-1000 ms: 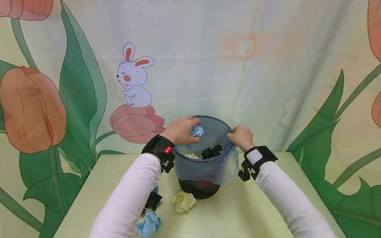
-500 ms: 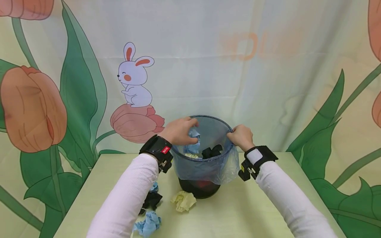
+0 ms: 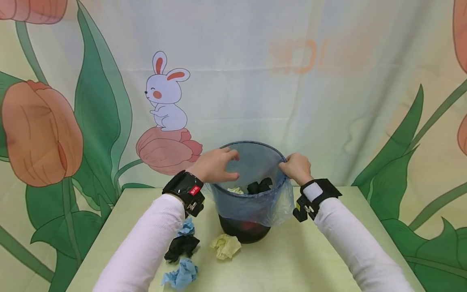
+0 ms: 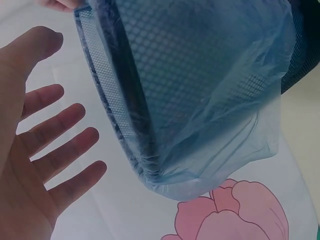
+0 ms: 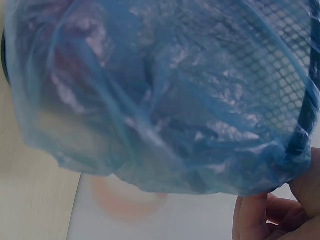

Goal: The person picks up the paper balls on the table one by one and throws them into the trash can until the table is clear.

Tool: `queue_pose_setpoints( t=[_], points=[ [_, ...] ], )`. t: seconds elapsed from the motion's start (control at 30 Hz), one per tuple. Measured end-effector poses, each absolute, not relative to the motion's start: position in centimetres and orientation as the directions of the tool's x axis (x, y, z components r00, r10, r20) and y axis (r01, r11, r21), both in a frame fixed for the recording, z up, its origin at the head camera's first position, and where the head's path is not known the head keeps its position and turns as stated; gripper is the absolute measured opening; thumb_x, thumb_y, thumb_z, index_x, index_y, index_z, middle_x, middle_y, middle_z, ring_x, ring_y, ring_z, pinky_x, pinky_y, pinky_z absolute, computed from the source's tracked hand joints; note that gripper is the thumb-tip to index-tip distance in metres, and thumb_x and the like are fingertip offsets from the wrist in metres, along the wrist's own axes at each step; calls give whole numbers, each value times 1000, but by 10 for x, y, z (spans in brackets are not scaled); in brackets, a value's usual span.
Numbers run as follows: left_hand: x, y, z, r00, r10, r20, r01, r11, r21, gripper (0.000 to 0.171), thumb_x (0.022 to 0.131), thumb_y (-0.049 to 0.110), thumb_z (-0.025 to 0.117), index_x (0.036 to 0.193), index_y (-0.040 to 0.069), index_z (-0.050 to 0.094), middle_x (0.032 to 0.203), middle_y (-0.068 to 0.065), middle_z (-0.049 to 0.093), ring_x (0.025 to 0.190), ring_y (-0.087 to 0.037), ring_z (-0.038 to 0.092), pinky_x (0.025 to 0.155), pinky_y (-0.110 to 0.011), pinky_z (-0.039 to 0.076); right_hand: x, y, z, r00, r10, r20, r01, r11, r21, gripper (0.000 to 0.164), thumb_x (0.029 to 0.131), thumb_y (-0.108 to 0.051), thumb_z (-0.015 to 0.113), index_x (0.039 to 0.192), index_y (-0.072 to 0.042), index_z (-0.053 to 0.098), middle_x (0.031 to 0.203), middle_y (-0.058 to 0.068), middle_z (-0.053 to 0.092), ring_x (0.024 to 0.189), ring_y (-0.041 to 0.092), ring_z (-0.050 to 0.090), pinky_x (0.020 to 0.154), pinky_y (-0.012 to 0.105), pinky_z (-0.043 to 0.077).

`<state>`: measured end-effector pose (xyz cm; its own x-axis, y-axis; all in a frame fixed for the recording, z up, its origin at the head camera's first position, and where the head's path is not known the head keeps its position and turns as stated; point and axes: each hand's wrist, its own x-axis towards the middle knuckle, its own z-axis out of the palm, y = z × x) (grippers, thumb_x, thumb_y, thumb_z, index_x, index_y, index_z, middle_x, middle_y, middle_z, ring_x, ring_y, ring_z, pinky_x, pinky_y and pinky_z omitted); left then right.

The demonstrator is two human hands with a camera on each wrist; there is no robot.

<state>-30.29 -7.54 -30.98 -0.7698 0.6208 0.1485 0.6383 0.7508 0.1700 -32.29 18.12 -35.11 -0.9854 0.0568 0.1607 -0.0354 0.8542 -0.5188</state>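
Note:
A black mesh wastebasket point(image 3: 244, 233) stands on the table, lined with a translucent blue trash bag point(image 3: 240, 209) folded down over its rim. My left hand point(image 3: 215, 165) hovers over the basket's left rim, fingers spread and nothing in them; the left wrist view shows the same bare hand point(image 4: 45, 135) beside the rim. With my right hand point(image 3: 296, 168) I grip the lined rim on the right side, fingers curled over it. Down in the basket lie a crumpled black paper point(image 3: 260, 186) and some crumpled yellow paper point(image 3: 236, 190).
Crumpled papers lie on the table point(image 3: 299, 267) in front of the basket: a yellow ball point(image 3: 226, 246), a black one point(image 3: 182, 246), and blue ones point(image 3: 181, 274) near my left sleeve. Behind the table hangs a printed curtain point(image 3: 237, 81) with tulips and a rabbit.
My left hand has let go of a crumpled blue paper, which dropped into the basket and out of sight. The hand has moved back left. My right hand has kept its place on the rim.

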Motion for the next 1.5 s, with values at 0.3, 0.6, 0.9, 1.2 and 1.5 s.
queue_pose_setpoints(
  t=[0.3, 0.6, 0.9, 1.2, 1.5],
  points=[
    [-289, -73, -312, -705, 682, 196, 706, 700, 106, 38, 84, 35, 63, 116, 16, 57, 110, -2, 56, 92, -17, 57, 71, -32, 52, -324, 182, -353, -986, 64, 156, -27, 853, -521, 36, 73, -8, 50, 45, -17, 30, 45, -5, 22, 39, 8, 18, 43, 21, 11],
    [-265, -69, -315, -563, 779, 275, 813, 583, 15, 36, 82, 36, 65, 112, 16, 59, 105, 0, 56, 88, -16, 55, 73, -31, 50, -324, 181, -351, -985, 56, 166, -39, 853, -520, 36, 74, -8, 50, 45, -17, 31, 44, -5, 23, 38, 9, 19, 43, 22, 12],
    [-246, -63, -324, -431, 843, 322, 874, 479, -84, 33, 82, 36, 64, 110, 18, 59, 100, 2, 55, 84, -13, 53, 73, -26, 49, -324, 181, -351, -986, 60, 157, -32, 850, -526, 35, 73, -7, 50, 45, -17, 31, 44, -5, 24, 38, 8, 19, 42, 21, 12],
    [-226, -59, -336, -348, 883, 315, 908, 401, -121, 32, 82, 38, 63, 107, 18, 61, 94, 4, 53, 78, -10, 48, 65, -23, 46, -322, 182, -351, -983, 50, 178, -52, 848, -528, 36, 73, -7, 49, 45, -17, 30, 44, -5, 22, 39, 8, 16, 44, 22, 11],
    [-214, -67, -369, -438, 872, 220, 890, 456, -33, 36, 82, 40, 63, 111, 19, 60, 99, 6, 56, 86, -10, 52, 71, -24, 48, -323, 181, -352, -982, 57, 180, -44, 856, -515, 36, 74, -8, 50, 45, -17, 30, 44, -5, 22, 39, 9, 17, 43, 22, 11]
  ],
)
